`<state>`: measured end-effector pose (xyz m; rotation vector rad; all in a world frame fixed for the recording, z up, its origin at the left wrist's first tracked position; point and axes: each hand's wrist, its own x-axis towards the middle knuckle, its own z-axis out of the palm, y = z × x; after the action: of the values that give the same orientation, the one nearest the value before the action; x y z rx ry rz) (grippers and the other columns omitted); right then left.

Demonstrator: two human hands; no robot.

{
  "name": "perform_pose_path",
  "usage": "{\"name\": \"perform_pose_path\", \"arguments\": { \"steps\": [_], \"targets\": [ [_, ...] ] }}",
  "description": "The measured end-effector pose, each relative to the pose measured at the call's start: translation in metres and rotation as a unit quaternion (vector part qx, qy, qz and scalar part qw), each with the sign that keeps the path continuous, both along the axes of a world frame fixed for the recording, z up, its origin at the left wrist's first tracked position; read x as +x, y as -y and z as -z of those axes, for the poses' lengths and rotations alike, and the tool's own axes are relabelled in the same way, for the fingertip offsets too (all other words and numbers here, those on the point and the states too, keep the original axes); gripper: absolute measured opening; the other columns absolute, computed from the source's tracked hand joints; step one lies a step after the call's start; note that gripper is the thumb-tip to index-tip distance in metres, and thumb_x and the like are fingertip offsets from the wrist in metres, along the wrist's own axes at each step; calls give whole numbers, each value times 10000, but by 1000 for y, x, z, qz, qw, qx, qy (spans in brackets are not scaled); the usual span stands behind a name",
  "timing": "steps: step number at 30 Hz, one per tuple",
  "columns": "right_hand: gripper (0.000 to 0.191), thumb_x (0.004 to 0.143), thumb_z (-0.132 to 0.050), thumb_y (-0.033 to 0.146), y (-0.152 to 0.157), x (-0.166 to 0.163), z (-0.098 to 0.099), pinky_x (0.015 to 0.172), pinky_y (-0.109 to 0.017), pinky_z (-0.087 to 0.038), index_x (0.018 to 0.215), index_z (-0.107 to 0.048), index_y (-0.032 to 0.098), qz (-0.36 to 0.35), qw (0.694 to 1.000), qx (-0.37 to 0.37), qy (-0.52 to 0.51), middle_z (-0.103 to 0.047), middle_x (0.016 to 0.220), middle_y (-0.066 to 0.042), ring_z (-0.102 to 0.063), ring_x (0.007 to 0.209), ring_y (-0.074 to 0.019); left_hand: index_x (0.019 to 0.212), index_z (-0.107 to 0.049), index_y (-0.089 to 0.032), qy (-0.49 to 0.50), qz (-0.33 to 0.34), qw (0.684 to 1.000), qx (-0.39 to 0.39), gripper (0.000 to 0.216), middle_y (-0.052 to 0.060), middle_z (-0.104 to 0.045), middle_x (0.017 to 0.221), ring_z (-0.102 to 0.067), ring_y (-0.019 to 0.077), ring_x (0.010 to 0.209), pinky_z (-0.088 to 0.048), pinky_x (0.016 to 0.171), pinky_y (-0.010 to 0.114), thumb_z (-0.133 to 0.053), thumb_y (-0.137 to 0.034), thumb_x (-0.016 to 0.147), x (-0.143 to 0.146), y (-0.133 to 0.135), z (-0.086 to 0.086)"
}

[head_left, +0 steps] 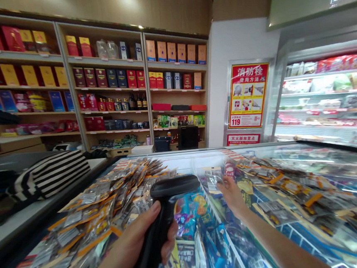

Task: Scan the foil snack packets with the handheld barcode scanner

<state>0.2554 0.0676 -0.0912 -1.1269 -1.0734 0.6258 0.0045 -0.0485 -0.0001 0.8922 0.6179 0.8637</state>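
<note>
My left hand [130, 248] is wrapped round the grip of a black handheld barcode scanner [169, 205], whose head points away from me over a glass-topped chest freezer [196, 159]. Farther out, my right hand [232, 194] reaches over the freezer lid, its fingers closed on a small clear snack packet [213, 179]. Piles of similar clear and orange packets [110, 206] cover the lid to the left, and more packets [283, 187] lie to the right of that hand. Colourful frozen goods [188, 216] show through the glass below the scanner.
A striped bag [55, 172] rests on a counter [14, 227] at the left. Wooden shelves of boxed goods and bottles [108, 86] line the back wall. An open refrigerated case [328, 96] stands at the right, beside a red fire-hydrant poster [248, 94].
</note>
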Motion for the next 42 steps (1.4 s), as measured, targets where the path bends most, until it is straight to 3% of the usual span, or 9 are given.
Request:
{"name": "perform_pose_path", "arguments": {
  "steps": [13, 18, 21, 26, 28, 32, 34, 38, 42],
  "targets": [
    [229, 630, -556, 290, -6, 4, 10, 678, -289, -408, 815, -482, 177, -35, 999, 11, 11, -614, 725, -15, -564, 710, -164, 656, -578, -128, 11, -43, 999, -2, 290, 6, -510, 548, -421, 55, 402, -349, 398, 171, -470, -383, 742, 4, 2, -2],
    [245, 630, -552, 305, -4, 4, 8, 677, -299, -412, 822, -488, 167, -32, 999, 7, 19, -618, 726, -27, -571, 712, -173, 590, -558, -114, 16, -46, 999, 5, 323, 9, -504, 544, -414, 50, 398, -352, 393, 168, -460, -378, 748, 4, 4, 0],
    [265, 629, -549, 320, -2, 3, 7, 668, -300, -420, 832, -489, 160, -32, 999, 5, 24, -627, 741, -42, -579, 715, -184, 703, -577, -122, 10, -48, 999, 10, 297, 7, -511, 546, -423, 59, 400, -350, 391, 174, -466, -395, 739, 3, 2, 3],
    [431, 667, -479, 327, -7, 4, 7, 608, -308, -443, 1049, -429, 134, -11, 996, -44, 79, -637, 789, -66, -595, 679, -202, 764, -558, -138, -45, -122, 991, 38, 291, -2, -541, 564, -445, 65, 413, -368, 399, 176, -496, -417, 711, -3, -14, 6],
    [458, 680, -449, 280, -15, 3, 4, 681, -322, -438, 1105, -417, 113, 32, 983, -75, 163, -625, 887, -95, -590, 777, -214, 742, -552, -138, -81, -185, 979, 37, 292, -11, -543, 552, -446, 61, 403, -367, 379, 168, -519, -423, 691, -7, -21, 4],
    [405, 713, -374, 185, -31, -22, -10, 843, -320, -364, 1097, -465, 91, 73, 921, -151, 351, -555, 1068, -137, -490, 1021, -216, 713, -547, -135, -137, -281, 950, 26, 296, -24, -539, 505, -456, 61, 379, -372, 352, 157, -547, -426, 658, -14, -31, 1],
    [389, 741, -340, 198, -35, -48, -18, 849, -363, -354, 1095, -464, 97, 51, 892, -195, 406, -558, 1056, -146, -478, 1034, -228, 736, -540, -144, -143, -286, 947, 22, 287, -37, -535, 490, -462, 64, 378, -380, 358, 158, -549, -419, 656, -16, -33, -1],
    [412, 792, -247, 395, -36, -101, -23, 834, -529, -299, 1000, -520, 167, 8, 873, -204, 443, -566, 1030, -128, -471, 1017, -279, 768, -525, -159, -162, -275, 947, 18, 293, -53, -537, 492, -477, 65, 404, -398, 385, 149, -557, -425, 649, -17, -33, -2],
    [565, 767, -195, 537, -26, -109, -26, 832, -565, -264, 1157, -406, 188, 3, 861, -177, 476, -492, 1126, -156, -382, 1096, -306, 742, -527, -160, -190, -265, 945, -4, 317, -50, -544, 486, -473, 66, 388, -388, 359, 143, -554, -458, 636, -17, -34, -2]
  ]
}}
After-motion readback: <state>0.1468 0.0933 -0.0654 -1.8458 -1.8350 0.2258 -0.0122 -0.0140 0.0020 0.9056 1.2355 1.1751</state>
